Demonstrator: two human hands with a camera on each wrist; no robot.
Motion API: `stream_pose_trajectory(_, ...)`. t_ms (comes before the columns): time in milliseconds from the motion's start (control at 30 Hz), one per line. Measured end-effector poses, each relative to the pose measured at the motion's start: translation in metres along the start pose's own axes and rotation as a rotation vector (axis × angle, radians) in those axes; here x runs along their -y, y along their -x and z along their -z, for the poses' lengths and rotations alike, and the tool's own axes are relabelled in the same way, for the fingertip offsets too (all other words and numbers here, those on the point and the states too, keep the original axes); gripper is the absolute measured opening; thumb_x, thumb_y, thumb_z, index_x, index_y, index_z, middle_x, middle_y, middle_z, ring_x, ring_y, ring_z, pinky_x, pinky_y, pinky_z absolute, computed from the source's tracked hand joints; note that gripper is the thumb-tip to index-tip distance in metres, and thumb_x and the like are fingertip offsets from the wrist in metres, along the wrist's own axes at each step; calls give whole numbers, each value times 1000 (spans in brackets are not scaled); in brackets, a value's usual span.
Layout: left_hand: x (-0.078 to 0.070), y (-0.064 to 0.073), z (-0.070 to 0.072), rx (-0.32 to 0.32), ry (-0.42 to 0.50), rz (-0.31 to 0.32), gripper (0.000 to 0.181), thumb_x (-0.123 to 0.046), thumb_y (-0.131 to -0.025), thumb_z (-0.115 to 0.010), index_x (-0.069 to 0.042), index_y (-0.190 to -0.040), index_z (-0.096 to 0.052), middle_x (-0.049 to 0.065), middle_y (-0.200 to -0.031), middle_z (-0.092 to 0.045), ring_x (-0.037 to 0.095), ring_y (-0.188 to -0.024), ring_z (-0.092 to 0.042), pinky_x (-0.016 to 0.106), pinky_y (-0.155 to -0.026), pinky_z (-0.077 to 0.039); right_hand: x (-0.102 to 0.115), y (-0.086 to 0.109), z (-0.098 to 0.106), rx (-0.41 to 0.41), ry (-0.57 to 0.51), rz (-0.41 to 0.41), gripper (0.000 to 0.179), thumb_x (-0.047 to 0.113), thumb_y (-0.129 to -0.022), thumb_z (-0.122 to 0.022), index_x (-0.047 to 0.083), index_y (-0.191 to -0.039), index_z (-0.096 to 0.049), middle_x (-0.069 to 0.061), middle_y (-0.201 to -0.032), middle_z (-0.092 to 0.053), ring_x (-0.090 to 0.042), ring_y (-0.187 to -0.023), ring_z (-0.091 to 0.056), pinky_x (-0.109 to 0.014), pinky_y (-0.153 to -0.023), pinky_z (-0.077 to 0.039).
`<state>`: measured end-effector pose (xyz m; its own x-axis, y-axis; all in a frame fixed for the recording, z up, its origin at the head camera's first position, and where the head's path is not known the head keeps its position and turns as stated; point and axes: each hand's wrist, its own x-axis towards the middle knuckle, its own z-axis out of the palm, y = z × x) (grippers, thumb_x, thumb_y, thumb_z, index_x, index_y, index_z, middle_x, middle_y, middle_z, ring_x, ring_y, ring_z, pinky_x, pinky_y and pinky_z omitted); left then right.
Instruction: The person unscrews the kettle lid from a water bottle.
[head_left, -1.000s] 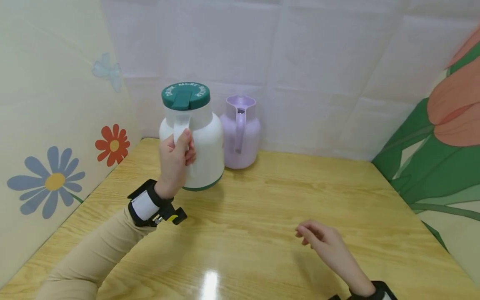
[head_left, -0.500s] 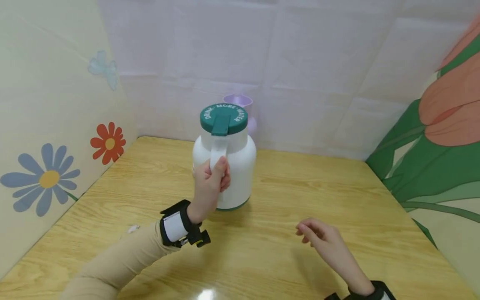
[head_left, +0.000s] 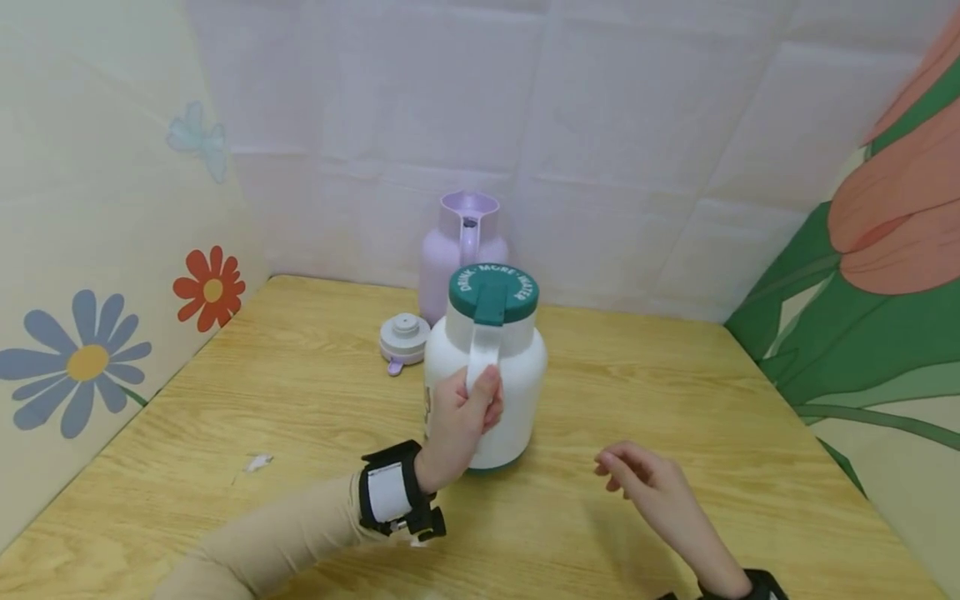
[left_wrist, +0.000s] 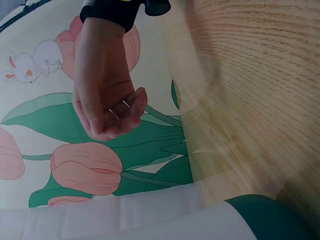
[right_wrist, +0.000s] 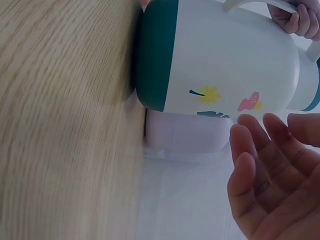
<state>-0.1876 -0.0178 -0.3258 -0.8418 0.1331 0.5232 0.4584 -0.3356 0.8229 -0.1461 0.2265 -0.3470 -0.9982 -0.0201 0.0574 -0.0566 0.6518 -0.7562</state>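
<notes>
My left hand [head_left: 462, 417] grips the handle of a white thermos jug [head_left: 517, 392] with a green lid [head_left: 491, 293] lettered in white. Upright near the middle of the table, the jug has a green base and, in the right wrist view, yellow and pink prints on its side. To its right, over the table, my right hand [head_left: 645, 479] hangs with loosely bent fingers and holds nothing. Behind stands a lilac jug [head_left: 442, 250], its top uncovered, partly hidden by the white one. A grey-white stopper [head_left: 405, 337] with a lilac tab lies beside the lilac jug.
The wooden table [head_left: 315, 400] meets a pale cloth backdrop [head_left: 615, 167] at the back and flower-printed panels [head_left: 78, 362] at the sides. A small white scrap [head_left: 258, 462] lies on the left part of the table.
My left hand has carried the white jug rightward and nearer from the back left. The stopper, hidden before, now shows beside the lilac jug. My right hand has hardly moved.
</notes>
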Motion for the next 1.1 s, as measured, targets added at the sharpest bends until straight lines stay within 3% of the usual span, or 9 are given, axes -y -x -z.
stream_pose_trajectory(167, 5, 0, -5, 17, 20, -40, 44, -18, -108, -46, 15, -80, -46, -4, -61, -43, 3, -52, -39, 17, -51, -32, 1, -1, 1, 6, 7, -12, 22, 15, -105, -56, -2, -109, -70, -9, -96, -73, -10, -73, -61, -26, -64, -51)
stream_pose_trajectory(367, 9, -2, -6, 40, 9, -75, 53, -30, -108, -48, 14, -80, -47, -4, -62, -45, 3, -53, -40, 17, -52, -33, 5, -3, 2, -28, 16, 64, 20, 12, -104, -56, -2, -105, -71, -10, -94, -73, -7, -71, -61, -25, -63, -51)
stream_pose_trajectory(600, 16, 2, -5, 106, -78, -137, 47, -28, -110, -44, 9, -82, -49, 21, -61, -42, 8, -56, -43, 20, -57, -36, 23, -13, 7, -49, 59, 131, 21, 14, -104, -57, -1, -108, -70, -8, -96, -73, -9, -74, -62, -24, -64, -50)
stream_pose_trajectory(700, 15, 3, -6, 144, -92, -139, 41, -22, -111, -41, 8, -84, -49, 22, -62, -42, 9, -57, -42, 21, -58, -36, 38, -16, 9, -85, 71, 174, 22, 16, -105, -56, 0, -109, -70, -7, -98, -73, -14, -78, -64, -25, -65, -50)
stream_pose_trajectory(833, 13, 3, -6, 161, -78, -118, 40, -21, -111, -39, 8, -85, -48, 20, -62, -40, 7, -57, -41, 21, -57, -34, 65, -22, 7, -172, 75, 317, 22, 16, -104, -58, 1, -118, -67, -11, -110, -70, -23, -92, -64, -29, -73, -52)
stream_pose_trajectory(933, 12, 2, -6, 167, -51, -90, 44, -25, -111, -39, 10, -86, -47, 13, -62, -41, 6, -58, -41, 20, -57, -33, 88, -30, 2, -235, 47, 474, 30, 11, -101, -61, -2, -128, -59, -18, -125, -61, -30, -107, -58, -41, -83, -54)
stream_pose_trajectory(1000, 11, 2, -5, 172, -31, -64, 46, -28, -111, -40, 11, -88, -47, 7, -63, -42, 6, -58, -40, 20, -57, -33, 104, -36, -3, -239, 17, 544, 38, 12, -99, -63, -2, -134, -54, -22, -136, -51, -35, -120, -51, -51, -91, -52)
stream_pose_trajectory(1100, 10, 2, -5, 183, 12, -14, 46, -28, -110, -40, 13, -89, -45, -1, -65, -42, 5, -58, -39, 20, -58, -33, 125, -47, -8, -205, -23, 577, 49, 16, -96, -68, 2, -140, -51, -26, -148, -36, -42, -134, -38, -64, -103, -41)
